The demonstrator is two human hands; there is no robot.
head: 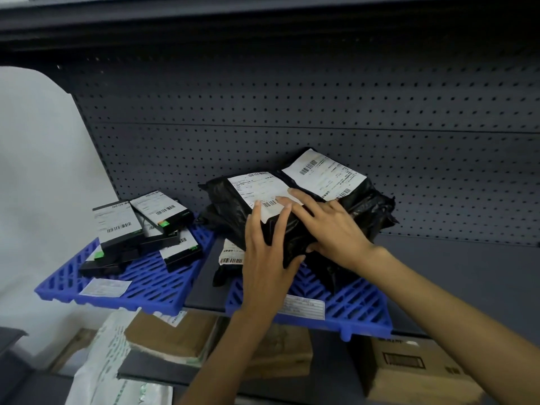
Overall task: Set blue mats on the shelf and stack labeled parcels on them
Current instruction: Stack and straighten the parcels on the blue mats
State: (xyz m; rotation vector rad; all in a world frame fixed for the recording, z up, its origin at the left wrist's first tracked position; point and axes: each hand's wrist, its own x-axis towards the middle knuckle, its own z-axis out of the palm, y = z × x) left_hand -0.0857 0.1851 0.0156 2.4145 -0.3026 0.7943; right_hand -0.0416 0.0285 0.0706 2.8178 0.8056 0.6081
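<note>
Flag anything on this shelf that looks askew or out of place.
The small black boxes on the left blue mat lie in a crooked, tilted heap, not a squared stack. That mat sits skewed to the shelf edge. One black bag hangs off the right blue mat on its left side.

A dark pegboard panel (321,112) stands at the back, beside a white wall (35,171). Lower down sit cardboard boxes (409,372) and a white plastic bag (96,369).
</note>
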